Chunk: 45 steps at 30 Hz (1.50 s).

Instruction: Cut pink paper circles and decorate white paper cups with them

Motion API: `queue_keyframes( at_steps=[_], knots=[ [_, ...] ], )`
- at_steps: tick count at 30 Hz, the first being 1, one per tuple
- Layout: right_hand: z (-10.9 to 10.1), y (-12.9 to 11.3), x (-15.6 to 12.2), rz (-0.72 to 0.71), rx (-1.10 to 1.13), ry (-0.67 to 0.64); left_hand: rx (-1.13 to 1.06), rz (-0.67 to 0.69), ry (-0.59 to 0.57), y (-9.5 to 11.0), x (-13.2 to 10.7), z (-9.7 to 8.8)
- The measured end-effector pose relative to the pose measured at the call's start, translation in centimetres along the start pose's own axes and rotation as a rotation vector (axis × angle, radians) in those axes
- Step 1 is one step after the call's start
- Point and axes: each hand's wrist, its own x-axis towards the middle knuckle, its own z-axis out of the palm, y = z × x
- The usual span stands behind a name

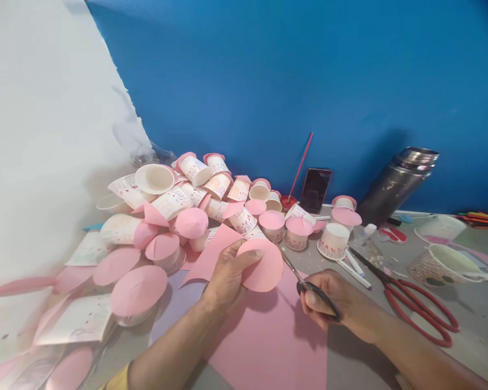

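My left hand (228, 273) pinches a round pink paper disc (264, 268) at its left edge and holds it above a large pink paper sheet (268, 341). My right hand (333, 306) grips a pair of black-handled scissors (305, 281). Their blades point up and left, and the tips reach the disc's right edge. Behind the hands lies a heap of paper cups with pink paper caps (195, 208).
Red-handled scissors (415, 303) lie to the right on the grey table (480, 314). A steel flask (398, 184), a phone (315, 189) leaning on the blue wall, a red straw in a lid (296, 173), markers (353, 268) and white bowls (441, 265) stand further back.
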Motion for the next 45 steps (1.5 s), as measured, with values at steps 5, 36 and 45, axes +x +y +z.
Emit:
queue_keyframes(
  at_steps=[5,36,45],
  knots=[
    [-0.1,0.5,0.0,-0.002,0.015,-0.005,0.003,0.003,-0.02,0.0,0.0,-0.1],
    [-1.2,0.4,-0.2,0.009,0.119,-0.156,0.144,0.006,-0.124,-0.4,0.0,-0.7],
    [-1.1,0.4,-0.3,-0.008,0.066,-0.137,0.196,0.007,-0.14,-0.4,-0.1,-0.8]
  ],
)
